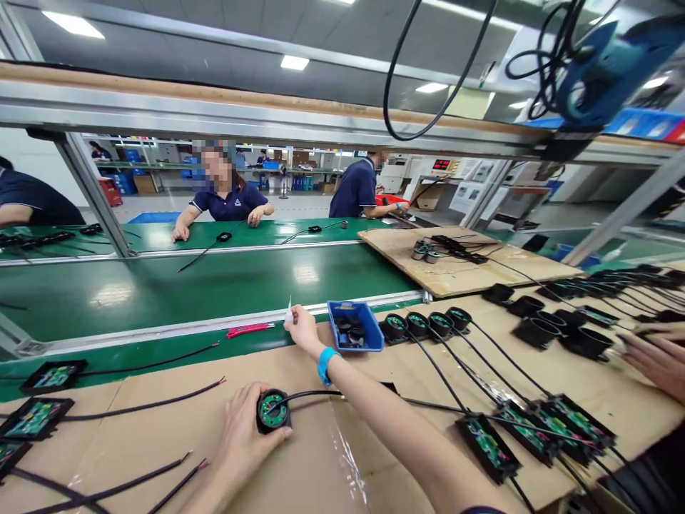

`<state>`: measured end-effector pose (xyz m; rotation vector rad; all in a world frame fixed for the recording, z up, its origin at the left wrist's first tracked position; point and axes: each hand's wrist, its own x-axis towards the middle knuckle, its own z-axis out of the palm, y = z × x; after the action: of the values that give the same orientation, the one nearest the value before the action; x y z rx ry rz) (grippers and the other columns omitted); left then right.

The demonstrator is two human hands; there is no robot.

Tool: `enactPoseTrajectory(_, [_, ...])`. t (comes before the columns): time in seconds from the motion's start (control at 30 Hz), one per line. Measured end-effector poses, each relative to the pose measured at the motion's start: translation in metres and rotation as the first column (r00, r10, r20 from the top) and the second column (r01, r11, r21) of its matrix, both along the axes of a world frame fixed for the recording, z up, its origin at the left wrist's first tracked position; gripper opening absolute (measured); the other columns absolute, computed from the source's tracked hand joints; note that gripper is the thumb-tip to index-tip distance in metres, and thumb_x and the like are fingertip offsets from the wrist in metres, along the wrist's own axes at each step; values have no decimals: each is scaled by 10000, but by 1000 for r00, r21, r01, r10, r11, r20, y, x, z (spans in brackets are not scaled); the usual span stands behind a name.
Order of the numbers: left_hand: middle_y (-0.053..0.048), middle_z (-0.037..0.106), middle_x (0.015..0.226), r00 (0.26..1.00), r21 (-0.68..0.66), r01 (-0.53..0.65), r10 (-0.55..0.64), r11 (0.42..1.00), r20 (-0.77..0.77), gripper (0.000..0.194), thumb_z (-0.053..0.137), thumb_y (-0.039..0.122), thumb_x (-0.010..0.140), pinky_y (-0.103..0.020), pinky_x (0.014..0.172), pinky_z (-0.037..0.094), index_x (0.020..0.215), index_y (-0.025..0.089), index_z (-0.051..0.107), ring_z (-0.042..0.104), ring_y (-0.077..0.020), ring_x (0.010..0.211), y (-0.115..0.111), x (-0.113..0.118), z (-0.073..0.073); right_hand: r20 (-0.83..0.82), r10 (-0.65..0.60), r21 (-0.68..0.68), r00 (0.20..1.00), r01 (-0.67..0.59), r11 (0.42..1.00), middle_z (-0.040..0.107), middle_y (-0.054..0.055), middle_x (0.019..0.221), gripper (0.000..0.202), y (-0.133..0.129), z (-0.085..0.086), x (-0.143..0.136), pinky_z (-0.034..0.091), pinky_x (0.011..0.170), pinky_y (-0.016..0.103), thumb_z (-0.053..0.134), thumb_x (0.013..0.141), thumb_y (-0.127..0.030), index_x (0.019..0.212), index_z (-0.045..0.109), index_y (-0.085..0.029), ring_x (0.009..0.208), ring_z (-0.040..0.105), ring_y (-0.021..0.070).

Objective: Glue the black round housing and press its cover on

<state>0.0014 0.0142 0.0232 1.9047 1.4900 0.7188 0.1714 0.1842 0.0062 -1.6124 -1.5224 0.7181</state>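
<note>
Round black housing [272,412] with a green circuit board inside lies on the cardboard-covered surface [160,428], near its front edge and a little left of the middle. It looks small and light, made of stiff plastic, so I judge it will not bend or slip much on the cardboard. The open green board with its small parts seems delicate, so the safer place to take hold is the black outer rim, not the top face. A black cable [315,392] comes out of the housing toward the right; it is soft and may pull the piece when it is moved.

The left hand [243,435] lies flat on the surface, palm down, and its fingers [261,394] are spread around the left side of the housing, touching the rim and steadying it rather than closing on it. The right hand [302,330] is stretched far forward with the forearm nearly straight, reaching the back edge of the surface beside the blue bin [355,325]. The thumb and first finger are pressed together on a small white tip [290,312]; what it is exactly I cannot tell. A blue wristband [325,363] sits on this wrist.

Further right stand four similar round housings [427,325] in a row, with cables running to flat black boxes [535,428]. A red tool [249,330] lies left of the right hand on the green conveyor edge. Another person's hand [656,360] shows at the right edge.
</note>
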Motion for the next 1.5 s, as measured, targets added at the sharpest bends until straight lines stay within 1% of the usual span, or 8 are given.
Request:
enactPoseTrajectory(0.23, [-88,664,1209,997,21,33,-31,999,-71,403,710,336,721,-550,1001,416,1102,251,608,572,-360,1188,6,-7,-13,280,-1,16,960,-4,1000,640,80,1184,337,-18,16,8,577,856,407,638,956,-342,1235,589,-160,1001,658,206])
enactPoseTrajectory(0.57, [-111,597,1372,997,16,54,-55,998,55,547,534,601,877,-552,1087,430,1307,263,547,538,-327,1305,11,-21,-6,767,3,-62,641,70,996,633,91,1204,294,-56,60,138,546,920,442,637,955,-347,1171,624,-148,1069,635,225])
enactPoseTrajectory(0.77, [-98,656,1275,997,109,-24,15,994,82,485,518,620,884,-598,1043,459,1207,273,619,610,-331,1193,15,-22,1,860,14,-44,510,47,998,642,96,1179,290,-49,58,143,555,902,419,640,954,-343,1158,629,-137,1040,645,215])
enactPoseTrajectory(0.97, [-99,652,1303,993,249,-38,10,968,114,420,505,539,926,-499,1026,517,1186,268,691,631,-301,1199,13,-18,27,845,-39,138,534,-146,980,654,81,1122,167,-84,74,126,523,910,415,597,972,-240,1099,653,-147,1042,626,212])
enactPoseTrajectory(1.07, [-94,587,1423,991,238,96,-116,967,73,452,486,464,968,-457,1101,463,1362,279,604,557,-280,1315,7,-14,50,819,89,199,567,-427,882,670,86,1115,201,-124,79,92,485,868,346,538,988,-169,1143,665,-184,1017,605,189])
enactPoseTrajectory(1.17, [-76,583,1439,958,134,274,-283,952,51,446,538,399,961,-425,1114,450,1393,298,578,551,-271,1325,2,-9,69,803,208,287,558,-669,685,685,78,1075,254,-160,81,57,446,825,348,443,1015,-139,1166,646,-172,934,586,178])
enactPoseTrajectory(1.3, [-60,678,1312,933,37,344,-346,938,104,375,581,302,941,-397,1066,492,1309,303,655,648,-245,1181,1,-9,75,714,200,514,671,-697,500,689,106,1028,252,-176,74,34,429,767,362,417,1008,-101,1176,604,-120,882,574,192])
enactPoseTrajectory(1.5, [-73,713,1171,973,52,162,-169,985,158,422,629,217,807,-405,988,541,1225,240,684,668,-250,1103,4,-19,52,457,240,399,857,-438,806,673,91,1063,483,-175,36,38,547,765,372,799,811,-298,1194,528,-181,942,639,251])
